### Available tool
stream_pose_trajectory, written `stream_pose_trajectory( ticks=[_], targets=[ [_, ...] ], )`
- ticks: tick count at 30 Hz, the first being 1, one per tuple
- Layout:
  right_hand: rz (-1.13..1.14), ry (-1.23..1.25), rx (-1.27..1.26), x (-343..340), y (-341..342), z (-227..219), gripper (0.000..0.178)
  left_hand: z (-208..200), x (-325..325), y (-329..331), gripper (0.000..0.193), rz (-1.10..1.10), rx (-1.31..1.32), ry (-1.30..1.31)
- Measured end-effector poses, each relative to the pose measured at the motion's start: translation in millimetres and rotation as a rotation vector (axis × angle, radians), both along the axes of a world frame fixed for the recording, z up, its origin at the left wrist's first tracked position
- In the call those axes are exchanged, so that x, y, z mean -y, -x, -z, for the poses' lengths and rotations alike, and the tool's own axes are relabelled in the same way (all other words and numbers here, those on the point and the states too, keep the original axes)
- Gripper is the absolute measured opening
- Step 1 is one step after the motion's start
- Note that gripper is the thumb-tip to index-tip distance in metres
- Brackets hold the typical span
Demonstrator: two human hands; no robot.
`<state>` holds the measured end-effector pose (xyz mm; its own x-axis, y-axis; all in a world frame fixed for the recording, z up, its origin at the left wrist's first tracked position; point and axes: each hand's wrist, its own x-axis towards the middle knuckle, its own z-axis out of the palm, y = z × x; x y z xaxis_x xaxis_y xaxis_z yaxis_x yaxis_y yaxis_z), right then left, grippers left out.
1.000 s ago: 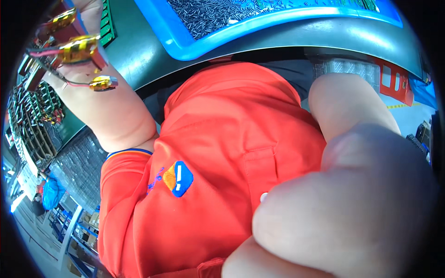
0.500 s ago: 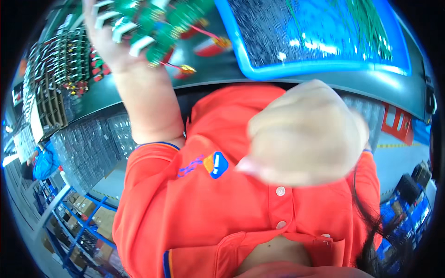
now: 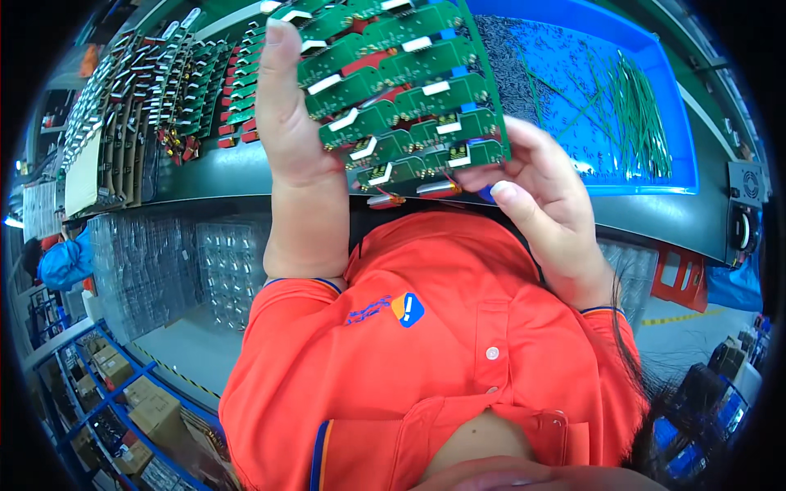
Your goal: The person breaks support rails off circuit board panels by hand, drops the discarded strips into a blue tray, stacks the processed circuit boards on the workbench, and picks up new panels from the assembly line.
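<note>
A panel of joined green circuit boards (image 3: 426, 64) is held up, tilted, above the near edge of the bench. White connectors stand in rows across it, and red parts with wires hang at its lower edge. My left hand (image 3: 288, 106) grips its left side, thumb up along the edge and the other fingers hidden behind. At the lower right corner, my right hand (image 3: 553, 192) has its fingers curled around the panel's edge, partly behind it, with the thumb held off the board. A small blue thing (image 3: 487, 194) shows by that thumb; its kind is unclear.
A blue tray (image 3: 639, 186) with many small dark parts and a bundle of green wires (image 3: 643, 114) lies at the right. More circuit board panels (image 3: 135, 90) stand in rows on the dark green bench (image 3: 233, 176) at the left. Clear plastic trays (image 3: 143, 270) are stacked below.
My right hand has moved from in front of my chest up to the panel's lower right corner. The panel, in my left hand, has shifted right and now shows sharply.
</note>
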<state>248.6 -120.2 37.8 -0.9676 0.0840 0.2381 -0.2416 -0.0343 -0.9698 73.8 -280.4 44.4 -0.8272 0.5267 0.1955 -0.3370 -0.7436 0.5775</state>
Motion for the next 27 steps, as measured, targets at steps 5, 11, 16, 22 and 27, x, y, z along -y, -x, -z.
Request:
stream_pose_trajectory(
  ticks=[5, 11, 16, 22, 27],
  targets=[
    [-0.149, 0.276, 0.104, 6, 5, 11, 0.04, 2, 11, -2, 0.047, -0.036, -0.033, 0.054],
    [-0.206, 0.387, 0.208, 13, 6, 23, 0.04, -4, 21, -13, 0.061, -0.23, -0.224, 0.322],
    [-0.2, 0.333, 0.171, 17, 4, 24, 0.042, -5, 21, -14, 0.067, -0.258, -0.214, 0.365],
    [-0.206, 0.322, 0.182, 11, 8, 25, 0.044, -1, 25, -5, 0.059, -0.232, -0.366, 0.335],
    [-0.199, 0.397, 0.195, 10, 9, 23, 0.045, 19, 27, 12, 0.067, -0.295, -0.068, 0.326]
  ],
)
